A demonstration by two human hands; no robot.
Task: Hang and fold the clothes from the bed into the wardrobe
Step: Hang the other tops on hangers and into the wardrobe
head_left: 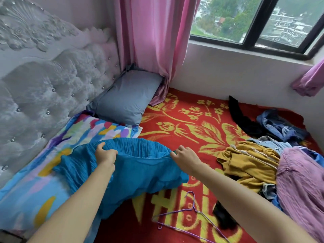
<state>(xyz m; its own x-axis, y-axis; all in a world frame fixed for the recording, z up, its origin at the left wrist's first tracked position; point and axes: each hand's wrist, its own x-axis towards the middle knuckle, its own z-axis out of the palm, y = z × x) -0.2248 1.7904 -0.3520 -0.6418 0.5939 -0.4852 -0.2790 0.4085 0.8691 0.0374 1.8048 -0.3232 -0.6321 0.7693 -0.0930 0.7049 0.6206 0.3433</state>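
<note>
Near the left edge of the bed, a crinkled teal elasticated garment (pixel 133 165) is gripped at its waistband by left hand (pixel 105 154) and right hand (pixel 186 156), likely stretched flat for the purple wire hanger (pixel 188 210) lying nearer.

Centre-left: garment (pixel 140 165) over blanket (pixel 184 123). In front: hanger (pixel 185 213) on blanket. Right: clothes pile (pixel 263 160). Behind garment: pillow (pixel 126 97), beside headboard (pixel 43 81) at left. Far side: window (pixel 254 20).

Tufted grey headboard (pixel 43 81) left; pink curtain (pixel 154 41); dark-framed window (pixel 228 18), daylight; white wall (pixel 228 72).
</note>
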